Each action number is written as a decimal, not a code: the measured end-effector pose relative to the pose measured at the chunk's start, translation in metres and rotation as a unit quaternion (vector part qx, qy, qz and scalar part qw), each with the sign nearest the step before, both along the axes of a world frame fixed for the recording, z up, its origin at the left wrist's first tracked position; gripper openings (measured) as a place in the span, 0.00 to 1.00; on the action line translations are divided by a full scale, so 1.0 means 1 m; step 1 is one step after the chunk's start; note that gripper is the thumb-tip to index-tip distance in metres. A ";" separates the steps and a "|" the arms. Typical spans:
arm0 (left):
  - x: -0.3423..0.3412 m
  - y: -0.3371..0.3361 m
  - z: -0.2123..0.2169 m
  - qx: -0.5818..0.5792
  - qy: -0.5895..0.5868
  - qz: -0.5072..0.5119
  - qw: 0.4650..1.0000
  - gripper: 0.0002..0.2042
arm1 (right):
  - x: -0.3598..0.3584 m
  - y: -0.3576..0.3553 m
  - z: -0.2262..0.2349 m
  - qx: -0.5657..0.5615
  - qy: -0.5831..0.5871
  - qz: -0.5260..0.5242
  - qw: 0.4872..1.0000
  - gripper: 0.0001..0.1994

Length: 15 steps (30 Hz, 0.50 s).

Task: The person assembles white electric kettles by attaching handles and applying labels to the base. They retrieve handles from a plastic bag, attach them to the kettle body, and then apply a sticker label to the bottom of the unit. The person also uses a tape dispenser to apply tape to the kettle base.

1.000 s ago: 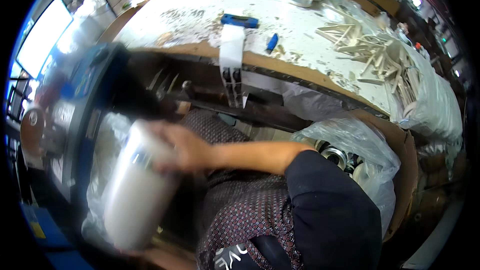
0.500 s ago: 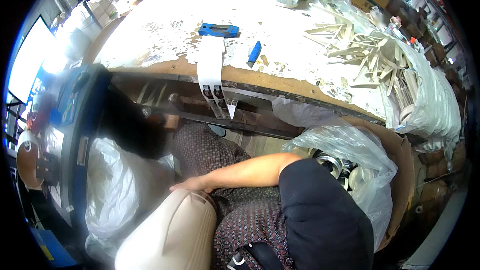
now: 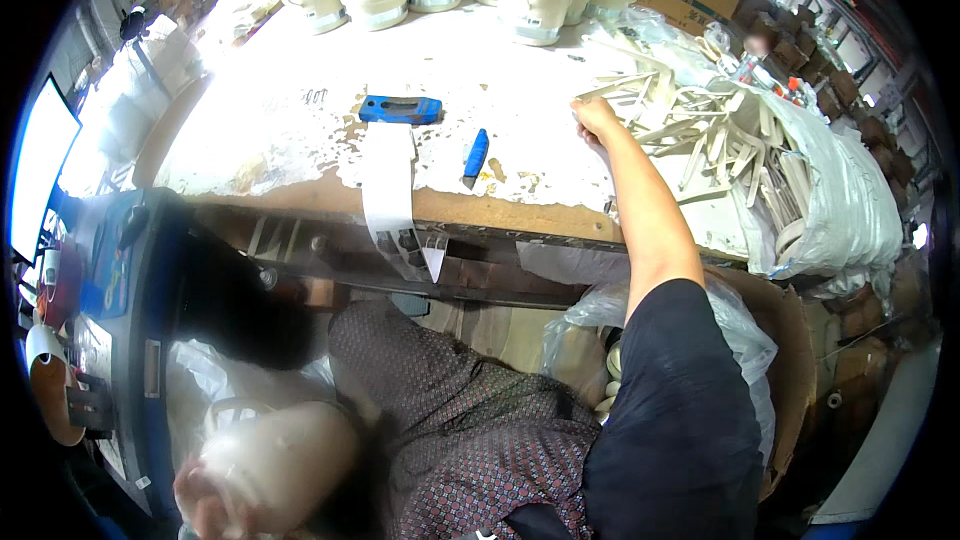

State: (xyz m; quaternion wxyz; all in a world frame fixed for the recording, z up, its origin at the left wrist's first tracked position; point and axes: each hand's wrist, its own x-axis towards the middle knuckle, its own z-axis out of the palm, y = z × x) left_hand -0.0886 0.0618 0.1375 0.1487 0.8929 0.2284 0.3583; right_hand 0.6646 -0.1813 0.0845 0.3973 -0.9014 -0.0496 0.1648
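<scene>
Jug [image 3: 275,460], seemingly in left hand [image 3: 205,505].

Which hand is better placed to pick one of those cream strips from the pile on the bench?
The right hand, most likely: it is stretched out across the bench and already at the edge of the pile of cream strips. The left hand is low by the lap, wrapped around a cream container.

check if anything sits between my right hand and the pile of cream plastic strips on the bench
Nothing visible does. The right hand already rests at the near edge of the pile of cream plastic strips; the small blue-handled tool lies off to its left.
</scene>
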 end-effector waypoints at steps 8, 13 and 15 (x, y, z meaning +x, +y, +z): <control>0.027 -0.012 -0.039 -0.096 -0.005 -0.031 0.995 0.20 | -0.158 -0.070 -0.003 0.254 -0.030 -0.044 0.966 0.18; 0.019 -0.016 -0.052 -0.135 -0.037 -0.085 0.987 0.20 | -0.158 -0.111 -0.005 0.124 -0.067 0.000 0.990 0.19; 0.015 -0.020 -0.057 -0.141 -0.045 -0.103 0.984 0.20 | -0.141 -0.103 -0.003 0.030 -0.202 0.008 0.979 0.22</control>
